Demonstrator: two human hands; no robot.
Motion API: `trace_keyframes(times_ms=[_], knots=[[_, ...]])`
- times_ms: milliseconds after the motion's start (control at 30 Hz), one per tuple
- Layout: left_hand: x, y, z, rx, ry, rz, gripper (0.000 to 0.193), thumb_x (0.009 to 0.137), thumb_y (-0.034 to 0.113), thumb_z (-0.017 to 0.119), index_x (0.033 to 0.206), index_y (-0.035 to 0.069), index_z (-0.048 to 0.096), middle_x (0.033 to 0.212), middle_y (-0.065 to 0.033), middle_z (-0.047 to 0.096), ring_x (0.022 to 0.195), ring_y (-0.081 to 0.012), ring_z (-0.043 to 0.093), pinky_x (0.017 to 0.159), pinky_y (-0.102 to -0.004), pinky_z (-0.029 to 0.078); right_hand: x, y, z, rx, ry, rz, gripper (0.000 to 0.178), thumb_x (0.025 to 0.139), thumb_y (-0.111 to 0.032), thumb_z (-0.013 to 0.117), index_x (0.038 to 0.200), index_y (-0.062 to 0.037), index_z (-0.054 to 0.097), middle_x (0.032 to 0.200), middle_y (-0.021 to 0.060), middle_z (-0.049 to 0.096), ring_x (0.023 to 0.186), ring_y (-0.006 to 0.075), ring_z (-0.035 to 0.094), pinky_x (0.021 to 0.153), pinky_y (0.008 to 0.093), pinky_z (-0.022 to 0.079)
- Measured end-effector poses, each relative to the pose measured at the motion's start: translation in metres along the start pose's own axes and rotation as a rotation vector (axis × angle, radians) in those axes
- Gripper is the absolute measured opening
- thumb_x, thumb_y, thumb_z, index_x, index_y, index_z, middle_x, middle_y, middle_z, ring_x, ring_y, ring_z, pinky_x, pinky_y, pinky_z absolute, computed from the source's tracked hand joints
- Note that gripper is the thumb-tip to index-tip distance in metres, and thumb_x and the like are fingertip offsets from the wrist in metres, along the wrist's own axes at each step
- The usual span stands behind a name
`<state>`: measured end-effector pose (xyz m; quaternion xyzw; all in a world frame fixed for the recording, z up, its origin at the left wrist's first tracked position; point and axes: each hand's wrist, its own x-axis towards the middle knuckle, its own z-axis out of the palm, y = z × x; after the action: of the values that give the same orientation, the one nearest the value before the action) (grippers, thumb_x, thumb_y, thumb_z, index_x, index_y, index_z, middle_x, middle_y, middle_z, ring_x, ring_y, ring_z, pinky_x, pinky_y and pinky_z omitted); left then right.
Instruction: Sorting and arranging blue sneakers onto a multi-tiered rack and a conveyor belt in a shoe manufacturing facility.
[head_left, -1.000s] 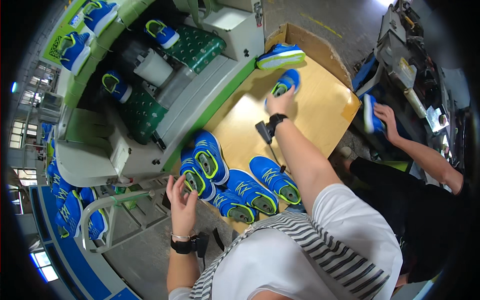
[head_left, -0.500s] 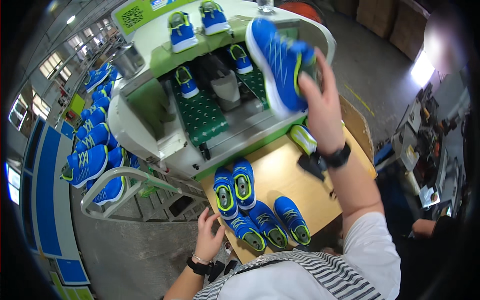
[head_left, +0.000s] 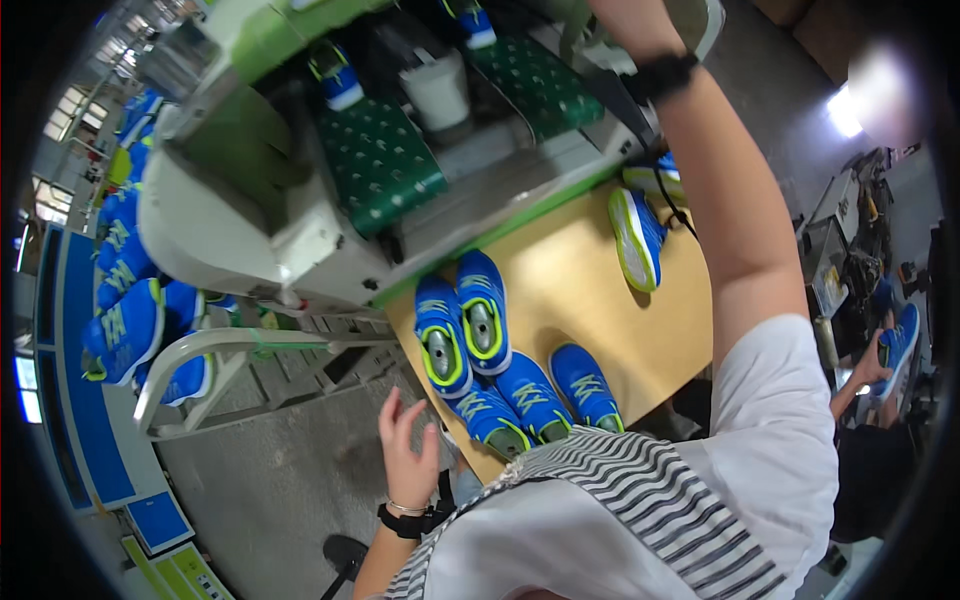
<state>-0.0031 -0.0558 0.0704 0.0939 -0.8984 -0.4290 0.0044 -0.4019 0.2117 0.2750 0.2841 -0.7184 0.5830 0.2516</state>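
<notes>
My left hand [head_left: 408,450] is off the table's left edge, fingers apart and nothing in it. At the top edge, my right hand [head_left: 635,22] reaches over the machine; its fingers are cut off, so what it holds cannot be seen. On the wooden table [head_left: 560,280], a blue shoe [head_left: 441,335] with a lime collar stands beside another blue shoe [head_left: 483,310], each with a grey-green last inside. Several more blue shoes [head_left: 533,395] sit at the near edge, partly behind my striped apron. One blue shoe [head_left: 638,240] lies on its side under my right forearm.
A machine with green perforated belts [head_left: 380,165] stands beyond the table, small-looking blue shoes [head_left: 335,75] at its far end. Left are a metal rail [head_left: 240,345] and a rack of blue shoes [head_left: 125,330]. At far right another person's hand [head_left: 868,372] holds a blue shoe [head_left: 900,345].
My right hand has moved up and forward, and the blue shoe it held is out of view. The whole view has shifted. My left hand stays near the table's left edge.
</notes>
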Motion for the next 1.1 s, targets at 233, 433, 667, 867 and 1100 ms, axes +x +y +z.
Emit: trace_keyframes(times_ms=[233,433,667,867,1100], knots=[[0.038,0.032,0.026,0.063,0.031,0.181,0.023,0.09,0.002,0.059,0.113,0.001,0.064,0.14,-0.0185,0.049,0.126,-0.0348,0.049,0.106,-0.0432,0.04,-0.364,0.148,-0.109,-0.693,-0.011,0.798,0.095,0.081,-0.028,0.078,0.155,-0.006,0.022,0.142,0.0305,0.046,0.137,0.0414,0.04,0.11,0.0473,0.038],[0.114,0.069,0.104,-0.109,-0.267,0.399,0.042,0.088,0.005,0.065,0.128,-0.002,0.056,0.135,-0.0218,0.055,0.126,-0.0372,0.053,0.108,-0.0426,0.039,-0.461,0.093,-0.127,-0.607,-0.089,0.872,0.088,0.083,0.002,0.065,0.157,-0.0095,0.019,0.143,0.0265,0.046,0.137,0.0398,0.041,0.111,0.0463,0.036],[0.172,0.064,0.271,-0.123,-0.804,0.442,0.11,0.069,0.027,0.088,0.154,0.001,0.022,0.143,-0.0309,0.044,0.132,-0.0419,0.046,0.112,-0.041,0.037,-0.487,0.035,-0.145,-1.089,-0.542,0.507,0.069,0.083,0.002,0.061,0.148,-0.0118,0.042,0.153,0.0178,0.036,0.138,0.0421,0.036,0.115,0.0589,0.025],[0.152,0.055,0.295,-0.167,-0.933,0.504,0.076,0.07,0.014,0.084,0.138,0.002,0.051,0.129,-0.0206,0.06,0.12,-0.0343,0.057,0.107,-0.0382,0.043,-0.545,-0.045,-0.112,-0.481,-0.174,0.896,0.06,0.089,-0.01,0.065,0.145,-0.0078,0.044,0.151,0.0243,0.035,0.136,0.0421,0.04,0.114,0.0444,0.034],[0.144,0.073,0.225,-0.327,-0.705,0.224,0.062,0.078,0.022,0.082,0.129,-0.004,0.058,0.117,-0.0161,0.066,0.11,-0.0245,0.063,0.097,-0.0333,0.049,-0.533,-0.076,-0.046,-0.311,-0.388,0.873,0.087,0.08,-0.02,0.078,0.15,-0.0019,0.031,0.152,0.0279,0.033,0.14,0.0444,0.034,0.116,0.0458,0.03]])
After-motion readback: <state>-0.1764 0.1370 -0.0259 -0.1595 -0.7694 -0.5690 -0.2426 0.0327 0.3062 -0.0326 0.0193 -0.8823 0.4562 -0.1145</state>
